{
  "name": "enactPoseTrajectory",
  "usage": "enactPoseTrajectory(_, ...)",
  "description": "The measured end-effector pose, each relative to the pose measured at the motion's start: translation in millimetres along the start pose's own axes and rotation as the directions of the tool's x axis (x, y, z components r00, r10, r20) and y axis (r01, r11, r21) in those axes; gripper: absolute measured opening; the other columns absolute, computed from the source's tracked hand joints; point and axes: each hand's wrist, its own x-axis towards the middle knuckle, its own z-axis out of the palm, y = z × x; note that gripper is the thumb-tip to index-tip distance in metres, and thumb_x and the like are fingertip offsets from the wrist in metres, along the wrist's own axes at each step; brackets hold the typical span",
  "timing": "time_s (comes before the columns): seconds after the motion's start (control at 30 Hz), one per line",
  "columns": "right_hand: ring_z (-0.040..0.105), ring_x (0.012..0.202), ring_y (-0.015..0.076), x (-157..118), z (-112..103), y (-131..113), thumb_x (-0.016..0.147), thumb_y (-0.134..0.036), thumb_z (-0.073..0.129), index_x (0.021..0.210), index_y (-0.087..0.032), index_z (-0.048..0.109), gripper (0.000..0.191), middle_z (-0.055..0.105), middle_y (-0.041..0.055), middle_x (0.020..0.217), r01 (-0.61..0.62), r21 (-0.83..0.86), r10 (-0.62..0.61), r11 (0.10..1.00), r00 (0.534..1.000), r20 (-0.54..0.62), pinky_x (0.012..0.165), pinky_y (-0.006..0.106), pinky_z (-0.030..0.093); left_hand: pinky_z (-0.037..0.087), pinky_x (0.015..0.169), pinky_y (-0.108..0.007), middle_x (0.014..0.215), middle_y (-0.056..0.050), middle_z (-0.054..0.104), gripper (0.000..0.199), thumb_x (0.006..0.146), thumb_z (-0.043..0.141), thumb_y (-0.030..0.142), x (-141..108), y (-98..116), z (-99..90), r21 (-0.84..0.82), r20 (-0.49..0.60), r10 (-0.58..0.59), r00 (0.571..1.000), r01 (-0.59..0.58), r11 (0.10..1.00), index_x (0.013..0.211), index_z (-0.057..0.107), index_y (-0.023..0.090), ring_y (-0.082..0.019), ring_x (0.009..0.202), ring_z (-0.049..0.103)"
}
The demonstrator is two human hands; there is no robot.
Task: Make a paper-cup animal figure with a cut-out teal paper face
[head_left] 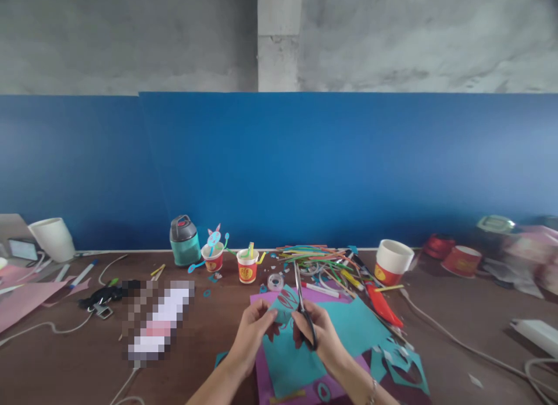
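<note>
The broad blue partition (305, 161) fills the back of my view, and below it I have the dark brown tabletop (213, 323), then a flat purple paper sheet (262, 379) with a large turquoise paper sheet (290, 358) lying over it. Above these are both hands. The left hand (254, 326) is pinched narrow, thumb against fingers, on the left side of a small turquoise paper piece (284, 305) with red loops drawn on it; the right hand (325, 332) is curled around the black-handled metal scissors (301, 302), whose blades point up and away from me. For clean work at this step, I judge that the pinch should keep the piece taut and flat, the blades should follow just outside the red lines, and bends are better taken by turning the paper than by twisting the scissors. Short bites would suit the narrow tips of the loops; a slack edge could fold between the blades. The piece lies between the two hands, held up in front of the left fingertips, its right edge beside the scissors and near the right thumb. Whether the blades are biting into it, or how far apart they stand, I cannot tell.
</note>
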Motion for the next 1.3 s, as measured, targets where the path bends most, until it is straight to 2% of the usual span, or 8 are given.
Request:
enactPoseTrajectory(0.1, 0.045, 0.035, 0.0088, 0, 0, 1, 0.067, -0.057, 0.066, 0.063, -0.018, 0.048, 0.043, 0.052, -0.0031, 0.041, -0.008, 0.011, 0.007, 1.000, 1.000, 0.027, 0.038, 0.020, 0.033, 0.032, 0.046, -0.021, 0.051, 0.004, 0.050, 0.030, 0.065, 0.072, 0.040, 0, -1, 0.2, 0.008, 0.009, -0.008, 1.000, 0.008, 1.000, 0.063, 0.058, 0.014, -0.008, 0.045, 0.041)
enactPoseTrajectory(0.2, 0.046, 0.036, 0.0082, -1, 0, -1, 0.071, -0.056, 0.062, 0.071, -0.016, 0.052, 0.042, 0.055, -0.0024, 0.045, -0.016, 0.012, 0.015, 1.000, 0.996, 0.092, 0.037, 0.019, 0.031, 0.030, 0.046, -0.020, 0.049, 0.005, 0.046, 0.029, 0.066, 0.071, 0.040, 2, -1, -2.3, 0.016, -0.060, 0.040, 0.997, -0.039, 0.999, 0.063, 0.060, 0.014, -0.008, 0.045, 0.039)
enactPoseTrajectory(0.33, 0.051, 0.042, 0.0092, -2, 1, -3, 0.073, -0.055, 0.061, 0.083, -0.015, 0.054, 0.042, 0.058, -0.0020, 0.053, -0.069, 0.023, 0.063, 0.997, 0.983, 0.175, 0.035, 0.016, 0.028, 0.036, 0.047, -0.019, 0.052, 0.003, 0.053, 0.027, 0.066, 0.070, 0.039, 3, 2, -6.0, 0.002, -0.151, 0.072, 0.986, -0.072, 0.997, 0.066, 0.058, 0.015, -0.010, 0.049, 0.048)
enactPoseTrajectory(0.47, 0.048, 0.041, 0.0079, -4, 4, -6, 0.072, -0.054, 0.061, 0.083, -0.014, 0.055, 0.042, 0.059, -0.0014, 0.053, -0.085, -0.033, 0.090, 0.996, 0.970, 0.225, 0.036, 0.016, 0.027, 0.036, 0.043, -0.020, 0.051, 0.003, 0.056, 0.028, 0.065, 0.069, 0.040, 2, 8, -3.4, -0.020, -0.160, 0.035, 0.986, -0.038, 0.999, 0.065, 0.054, 0.017, -0.013, 0.047, 0.055)
enactPoseTrajectory(0.73, 0.044, 0.038, 0.0070, -6, 6, -9, 0.073, -0.052, 0.060, 0.075, -0.014, 0.055, 0.038, 0.057, -0.0020, 0.049, -0.096, -0.075, 0.111, 0.993, 0.969, 0.223, 0.036, 0.017, 0.026, 0.036, 0.042, -0.019, 0.055, 0.001, 0.060, 0.026, 0.064, 0.070, 0.037, -1, 9, 0.6, -0.054, -0.146, 0.006, 0.989, -0.014, 0.998, 0.069, 0.057, 0.015, -0.011, 0.045, 0.056)
enactPoseTrajectory(1.07, 0.048, 0.041, 0.0079, -6, 5, -5, 0.071, -0.051, 0.062, 0.077, -0.014, 0.055, 0.038, 0.057, -0.0022, 0.050, -0.088, -0.048, 0.097, 0.995, 0.966, 0.241, 0.039, 0.018, 0.031, 0.042, 0.045, -0.020, 0.052, 0.003, 0.058, 0.027, 0.064, 0.072, 0.036, 1, 7, -1.4, -0.087, -0.155, 0.004, 0.988, -0.018, 0.996, 0.066, 0.054, 0.015, -0.010, 0.044, 0.055)
enactPoseTrajectory(1.3, 0.043, 0.038, 0.0064, -6, 6, -10, 0.072, -0.050, 0.061, 0.078, -0.013, 0.056, 0.037, 0.056, -0.0027, 0.048, -0.089, -0.054, 0.099, 0.995, 0.966, 0.240, 0.038, 0.017, 0.029, 0.041, 0.045, -0.020, 0.052, 0.003, 0.057, 0.030, 0.063, 0.074, 0.038, 2, 8, -2.5, -0.101, -0.145, 0.006, 0.989, -0.021, 0.995, 0.065, 0.053, 0.015, -0.010, 0.043, 0.054)
